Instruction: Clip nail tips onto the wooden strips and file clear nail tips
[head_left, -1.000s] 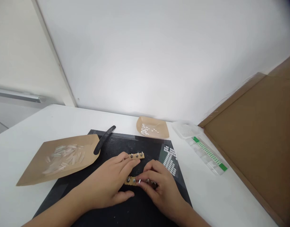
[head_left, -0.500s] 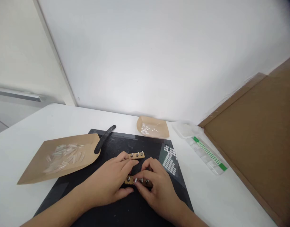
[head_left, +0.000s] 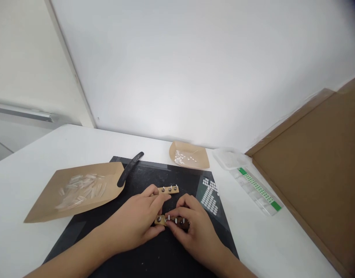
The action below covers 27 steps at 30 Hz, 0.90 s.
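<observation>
My left hand (head_left: 138, 218) is closed on the left end of a short wooden strip (head_left: 162, 221), its thumb along the near side. Small metal pegs with white tops (head_left: 182, 221) stand along this strip. The thumb and forefinger of my right hand (head_left: 195, 226) pinch around one of the pegs near the strip's middle; the other fingers are curled. Just behind lies a second wooden strip (head_left: 167, 191) with similar white-topped pegs, its left end hidden by my left hand. Both strips are over a black mat (head_left: 148, 173).
At left, a paper tray (head_left: 47, 200) holds clear nail tips (head_left: 85, 189); a black curved nail file (head_left: 130, 169) overlaps its edge. Behind the mat, another paper tray (head_left: 199, 156) holds small white pieces. A sheet of white adhesive tabs (head_left: 210, 197) and a green-striped plastic box (head_left: 260, 189) lie right.
The whole view has shifted slightly. Both hands stay at the front strip in nearly the same grip, with the right fingertips still at the peg.
</observation>
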Each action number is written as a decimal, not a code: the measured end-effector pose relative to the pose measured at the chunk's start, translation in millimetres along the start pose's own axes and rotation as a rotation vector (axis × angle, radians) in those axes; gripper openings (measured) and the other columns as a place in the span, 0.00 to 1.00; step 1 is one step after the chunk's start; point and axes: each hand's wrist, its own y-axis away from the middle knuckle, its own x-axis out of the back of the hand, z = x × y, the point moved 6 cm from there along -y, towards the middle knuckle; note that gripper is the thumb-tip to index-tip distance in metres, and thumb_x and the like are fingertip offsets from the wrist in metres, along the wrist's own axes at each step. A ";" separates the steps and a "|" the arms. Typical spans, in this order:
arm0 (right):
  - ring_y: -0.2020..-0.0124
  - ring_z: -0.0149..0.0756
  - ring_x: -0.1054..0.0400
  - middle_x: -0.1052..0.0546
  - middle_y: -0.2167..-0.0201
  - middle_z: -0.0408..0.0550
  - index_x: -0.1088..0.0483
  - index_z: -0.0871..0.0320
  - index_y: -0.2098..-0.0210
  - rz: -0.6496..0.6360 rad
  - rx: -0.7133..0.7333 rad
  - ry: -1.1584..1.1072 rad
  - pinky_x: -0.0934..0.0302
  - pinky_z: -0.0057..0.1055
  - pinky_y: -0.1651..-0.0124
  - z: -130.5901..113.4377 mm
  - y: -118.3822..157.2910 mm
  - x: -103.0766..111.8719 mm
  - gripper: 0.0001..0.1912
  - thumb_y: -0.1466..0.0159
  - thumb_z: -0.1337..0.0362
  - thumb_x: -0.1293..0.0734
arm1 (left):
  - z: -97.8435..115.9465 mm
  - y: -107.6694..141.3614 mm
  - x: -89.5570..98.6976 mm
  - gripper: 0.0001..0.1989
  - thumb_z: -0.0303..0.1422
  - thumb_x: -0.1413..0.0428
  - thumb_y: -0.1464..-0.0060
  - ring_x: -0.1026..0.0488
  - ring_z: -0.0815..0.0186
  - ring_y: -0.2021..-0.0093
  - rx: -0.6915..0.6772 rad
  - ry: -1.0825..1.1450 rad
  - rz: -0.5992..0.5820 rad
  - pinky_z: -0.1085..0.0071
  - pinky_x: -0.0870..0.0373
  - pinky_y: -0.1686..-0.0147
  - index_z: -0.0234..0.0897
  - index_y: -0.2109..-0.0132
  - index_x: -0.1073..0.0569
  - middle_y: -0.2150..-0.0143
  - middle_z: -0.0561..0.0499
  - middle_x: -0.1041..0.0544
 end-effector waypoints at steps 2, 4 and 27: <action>0.57 0.39 0.31 0.28 0.59 0.45 0.18 0.47 0.56 -0.008 -0.005 -0.013 0.34 0.38 0.54 0.6 0.0 0.1 0.10 0.33 0.70 0.27 | -0.3 0.5 -0.3 0.25 0.28 0.37 0.39 0.29 0.52 0.44 0.006 0.000 -0.006 0.58 0.23 0.52 0.40 0.38 0.35 0.51 0.47 0.22; 0.57 0.39 0.31 0.28 0.59 0.45 0.18 0.48 0.57 -0.013 -0.005 -0.022 0.35 0.38 0.53 0.7 0.1 0.0 0.10 0.33 0.70 0.27 | -0.4 0.7 -0.5 0.24 0.29 0.37 0.38 0.29 0.51 0.45 0.011 -0.003 -0.011 0.57 0.23 0.52 0.39 0.39 0.34 0.52 0.47 0.21; 0.56 0.42 0.29 0.25 0.59 0.46 0.21 0.52 0.57 0.020 0.001 0.070 0.34 0.39 0.54 2.1 0.5 9.1 0.12 0.38 0.67 0.21 | -3.8 1.0 -2.2 0.25 0.28 0.36 0.40 0.29 0.51 0.45 0.028 0.042 0.006 0.58 0.23 0.52 0.41 0.39 0.34 0.53 0.48 0.20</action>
